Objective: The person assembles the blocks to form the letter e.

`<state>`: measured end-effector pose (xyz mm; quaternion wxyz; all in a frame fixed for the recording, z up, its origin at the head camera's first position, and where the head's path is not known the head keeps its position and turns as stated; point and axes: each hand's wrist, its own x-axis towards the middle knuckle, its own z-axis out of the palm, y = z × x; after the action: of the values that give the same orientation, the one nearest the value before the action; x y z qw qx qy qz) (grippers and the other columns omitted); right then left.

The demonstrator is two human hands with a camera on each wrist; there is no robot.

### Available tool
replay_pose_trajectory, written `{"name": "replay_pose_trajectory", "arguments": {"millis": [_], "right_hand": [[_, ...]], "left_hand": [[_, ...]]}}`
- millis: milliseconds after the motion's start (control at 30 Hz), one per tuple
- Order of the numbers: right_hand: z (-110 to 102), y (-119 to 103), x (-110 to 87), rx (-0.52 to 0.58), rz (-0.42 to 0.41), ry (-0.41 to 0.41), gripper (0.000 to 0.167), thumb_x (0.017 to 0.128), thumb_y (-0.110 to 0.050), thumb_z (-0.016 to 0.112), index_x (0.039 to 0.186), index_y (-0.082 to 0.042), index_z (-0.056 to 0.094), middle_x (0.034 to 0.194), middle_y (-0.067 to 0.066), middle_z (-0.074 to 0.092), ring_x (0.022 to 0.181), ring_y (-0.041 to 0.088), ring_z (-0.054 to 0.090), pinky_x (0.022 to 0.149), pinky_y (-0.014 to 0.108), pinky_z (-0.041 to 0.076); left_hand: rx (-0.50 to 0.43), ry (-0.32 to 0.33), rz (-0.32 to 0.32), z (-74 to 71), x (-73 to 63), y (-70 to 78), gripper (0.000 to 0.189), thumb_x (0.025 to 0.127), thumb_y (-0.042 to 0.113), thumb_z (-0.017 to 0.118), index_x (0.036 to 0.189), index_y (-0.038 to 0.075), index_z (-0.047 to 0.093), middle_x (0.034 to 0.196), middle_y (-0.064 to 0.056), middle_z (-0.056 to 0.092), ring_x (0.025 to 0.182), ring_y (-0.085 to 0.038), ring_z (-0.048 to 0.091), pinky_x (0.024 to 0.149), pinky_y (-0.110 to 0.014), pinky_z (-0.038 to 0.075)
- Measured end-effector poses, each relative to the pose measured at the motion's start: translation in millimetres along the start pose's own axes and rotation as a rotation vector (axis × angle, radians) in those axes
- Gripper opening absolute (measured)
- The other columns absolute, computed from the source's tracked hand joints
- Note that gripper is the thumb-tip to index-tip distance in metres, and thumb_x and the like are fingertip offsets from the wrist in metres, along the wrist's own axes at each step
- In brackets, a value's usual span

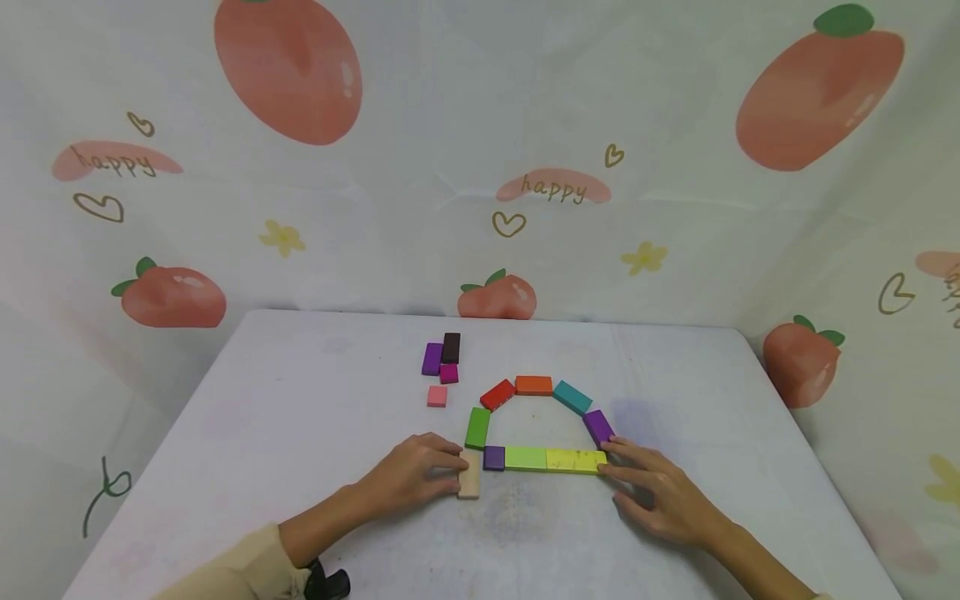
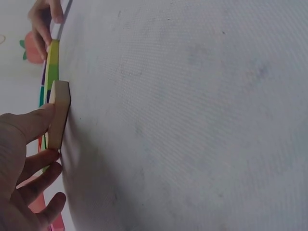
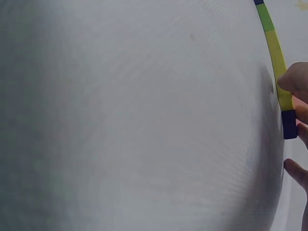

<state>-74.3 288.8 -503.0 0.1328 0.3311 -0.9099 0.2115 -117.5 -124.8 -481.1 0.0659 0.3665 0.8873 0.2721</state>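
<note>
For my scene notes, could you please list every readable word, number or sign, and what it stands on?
"happy": left pink patch printed on the white fabric backdrop.
"happy": middle pink patch, same backdrop.
Right-edge pink patch: lettering cut off, unreadable.
Coloured rectangular blocks: no readable text.

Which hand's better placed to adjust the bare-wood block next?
Left hand, probably: it's holding the bare-wood block. The right hand is farther off, at the yellow block.
</note>
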Motion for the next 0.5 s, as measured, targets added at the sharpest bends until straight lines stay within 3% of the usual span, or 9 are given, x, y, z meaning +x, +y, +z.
{"name": "replay_pose_trajectory", "arguments": {"millis": [500], "right_hand": [[-0.7,-0.1,0.3,0.003,-0.014,0.008,0.050,0.073,-0.016,0.084,0.121,-0.021,0.073,0.138,0.003,0.060,0.130,0.024,0.053,0.108,0.010,0.024]], "left_hand": [[0.070,0.047,0.003,2.8,1.9,7.0,0.031,0.087,0.031,0.078,0.115,0.016,0.077,0.114,-0.002,0.072,0.109,-0.018,0.063,0.091,-0.039,0.054]]}}
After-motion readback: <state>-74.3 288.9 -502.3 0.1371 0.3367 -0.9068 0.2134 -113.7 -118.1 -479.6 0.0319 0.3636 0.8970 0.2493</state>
